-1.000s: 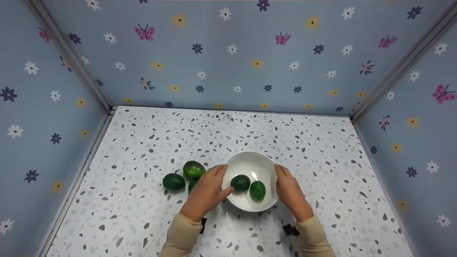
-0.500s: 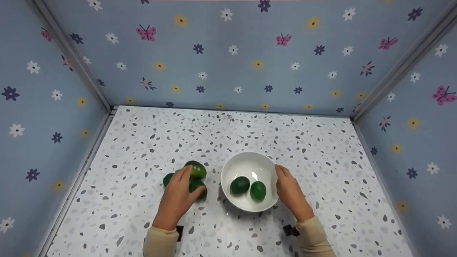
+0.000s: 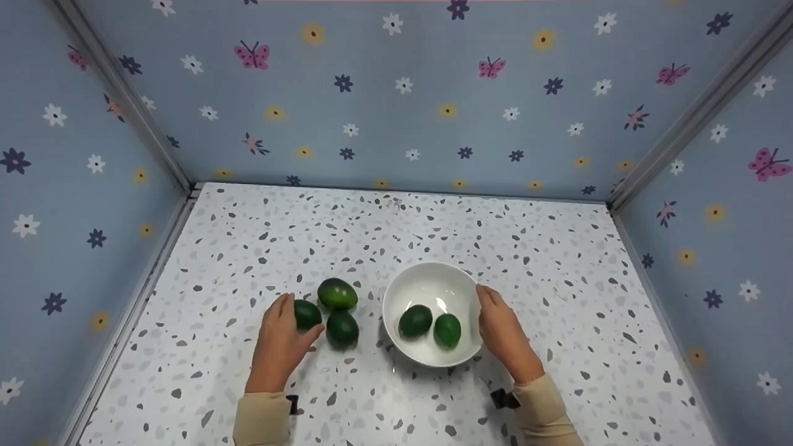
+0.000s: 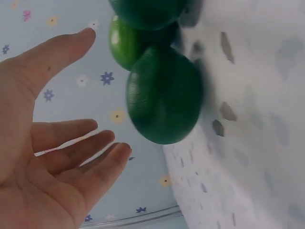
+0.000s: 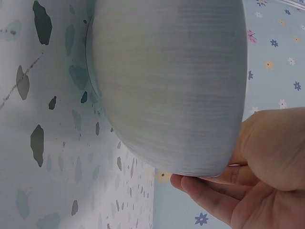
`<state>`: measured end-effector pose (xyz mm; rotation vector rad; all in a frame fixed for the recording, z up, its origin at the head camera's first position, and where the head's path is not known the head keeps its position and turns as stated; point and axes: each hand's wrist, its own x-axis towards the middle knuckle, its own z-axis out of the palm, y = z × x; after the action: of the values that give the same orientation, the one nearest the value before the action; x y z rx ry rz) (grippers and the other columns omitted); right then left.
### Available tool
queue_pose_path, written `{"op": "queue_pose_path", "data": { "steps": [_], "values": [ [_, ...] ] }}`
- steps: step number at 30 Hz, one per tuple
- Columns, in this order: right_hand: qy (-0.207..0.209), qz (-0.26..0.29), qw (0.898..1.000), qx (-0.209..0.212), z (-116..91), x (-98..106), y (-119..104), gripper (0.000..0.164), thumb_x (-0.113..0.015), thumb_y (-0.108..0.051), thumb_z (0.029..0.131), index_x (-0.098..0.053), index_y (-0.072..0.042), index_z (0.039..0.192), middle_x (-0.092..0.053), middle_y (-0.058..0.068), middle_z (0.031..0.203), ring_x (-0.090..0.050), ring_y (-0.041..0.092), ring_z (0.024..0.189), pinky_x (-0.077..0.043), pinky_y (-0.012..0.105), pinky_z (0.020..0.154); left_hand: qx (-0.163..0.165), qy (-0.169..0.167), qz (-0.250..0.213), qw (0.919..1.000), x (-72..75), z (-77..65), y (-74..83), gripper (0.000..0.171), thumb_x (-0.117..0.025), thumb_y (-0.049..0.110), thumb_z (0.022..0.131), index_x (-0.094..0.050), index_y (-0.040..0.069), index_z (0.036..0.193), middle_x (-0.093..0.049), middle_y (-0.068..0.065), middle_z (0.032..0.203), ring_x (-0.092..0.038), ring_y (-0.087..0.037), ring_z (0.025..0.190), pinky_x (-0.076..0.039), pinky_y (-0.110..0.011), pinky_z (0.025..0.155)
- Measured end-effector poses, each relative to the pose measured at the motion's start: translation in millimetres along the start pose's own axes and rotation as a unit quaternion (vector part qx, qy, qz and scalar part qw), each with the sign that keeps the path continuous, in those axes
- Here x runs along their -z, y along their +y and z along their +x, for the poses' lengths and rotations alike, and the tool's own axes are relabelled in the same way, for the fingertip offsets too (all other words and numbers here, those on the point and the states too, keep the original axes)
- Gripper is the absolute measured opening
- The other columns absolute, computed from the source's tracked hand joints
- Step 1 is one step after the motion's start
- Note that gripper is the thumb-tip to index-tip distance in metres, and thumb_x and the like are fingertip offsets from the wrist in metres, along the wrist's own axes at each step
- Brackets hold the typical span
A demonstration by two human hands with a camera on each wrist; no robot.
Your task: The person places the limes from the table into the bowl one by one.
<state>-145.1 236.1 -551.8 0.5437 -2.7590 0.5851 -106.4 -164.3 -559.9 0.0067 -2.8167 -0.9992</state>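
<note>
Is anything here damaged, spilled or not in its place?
In the right wrist view, a thin dark line cuts across the tabletop, unlike its scattered speckles, perhaps a scratch. The white bowl stands upright; nothing looks spilled.

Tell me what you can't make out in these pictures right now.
Head view: the left hand covers the left part of the leftmost green fruit.
Left wrist view: the top edge cuts off the uppermost fruit; the nearest fruit partly hides the brighter one.
Right wrist view: the top edge crops the bowl. Its wall hides its inside and part of the right hand, leaving the grip unclear.
</note>
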Motion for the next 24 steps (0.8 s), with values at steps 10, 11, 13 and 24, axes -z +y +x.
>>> {"op": "queue_pose_path", "data": {
  "steps": [10, 11, 13, 24],
  "values": [
    [-0.009, 0.015, 1.000, -0.016, 0.9, 0.2, -0.6, 0.048, -0.055, 0.016, 0.090, -0.049, 0.013, 0.137, -0.055, 0.029, 0.130, -0.058, 0.044, 0.117, -0.051, 0.048, 0.096, 0.069, -0.032, 0.012, 0.9970, -13.7, 7.8, -13.3, 0.085, -0.078, 0.020, 0.088, -0.029, -0.021, 0.144, -0.032, -0.040, 0.145, -0.038, -0.053, 0.131, -0.035, -0.059, 0.107],
    [-0.007, 0.015, 1.000, -0.016, 0.8, 0.1, -0.6, 0.048, -0.055, 0.016, 0.090, -0.049, 0.013, 0.137, -0.055, 0.029, 0.130, -0.058, 0.044, 0.117, -0.051, 0.048, 0.095, 0.072, -0.031, 0.011, 0.9969, -14.3, 7.8, -13.8, 0.085, -0.078, 0.020, 0.088, -0.029, -0.021, 0.144, -0.033, -0.040, 0.144, -0.039, -0.053, 0.131, -0.035, -0.059, 0.107],
    [-0.006, 0.016, 1.000, -0.018, 1.0, -0.1, -0.5, 0.047, -0.055, 0.016, 0.090, -0.050, 0.013, 0.137, -0.055, 0.029, 0.130, -0.058, 0.044, 0.116, -0.051, 0.049, 0.095, 0.075, -0.029, 0.007, 0.9967, -14.9, 7.6, -14.8, 0.083, -0.077, 0.018, 0.088, -0.030, -0.022, 0.144, -0.034, -0.040, 0.143, -0.039, -0.053, 0.130, -0.035, -0.059, 0.107],
    [-0.008, 0.021, 1.000, -0.011, 1.2, -0.7, 0.5, 0.049, -0.055, 0.016, 0.090, -0.048, 0.013, 0.139, -0.055, 0.029, 0.129, -0.058, 0.043, 0.118, -0.050, 0.049, 0.096, 0.088, -0.035, -0.007, 0.9955, -14.3, 6.6, -18.5, 0.084, -0.078, 0.020, 0.086, -0.032, -0.021, 0.142, -0.039, -0.041, 0.139, -0.046, -0.054, 0.124, -0.040, -0.060, 0.102]
  ]
}}
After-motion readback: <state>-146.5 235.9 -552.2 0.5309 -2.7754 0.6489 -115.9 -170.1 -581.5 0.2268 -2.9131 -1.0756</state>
